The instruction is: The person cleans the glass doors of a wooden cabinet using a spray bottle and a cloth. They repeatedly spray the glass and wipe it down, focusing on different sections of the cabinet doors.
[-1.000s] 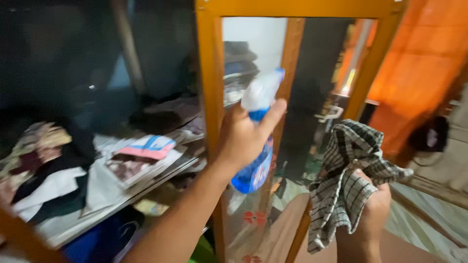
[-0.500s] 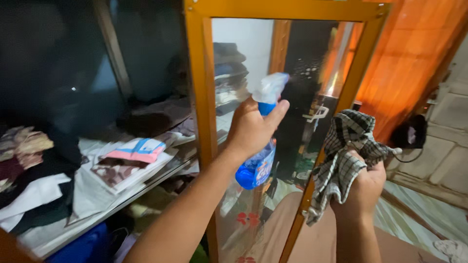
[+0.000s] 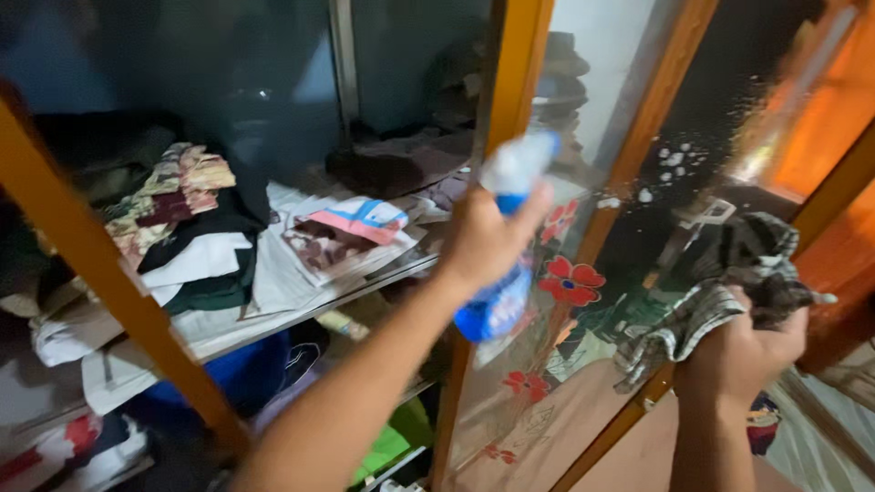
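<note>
head view: blue-and-white spray bottle (image 3: 499,246) is gripped in the left hand (image 3: 483,241), fingers closed round its neck, nozzle aimed at the mirrored wardrobe door (image 3: 656,228). white droplets (image 3: 670,164) are now spread on the glass, more than half a second ago, so spraying is judged under way. checked cloth (image 3: 720,287) is bunched in the closed right hand (image 3: 740,355), just beside the door. folded clothes (image 3: 210,228) are stacked on the shelf (image 3: 301,314).

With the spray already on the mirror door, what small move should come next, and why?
Probably bring the right hand with its checked cloth up to the white spray droplets on the mirror door and wipe. The droplets sit wet and unwiped on the glass, just above the cloth, while the left hand holds the blue spray bottle beside the door.
</note>
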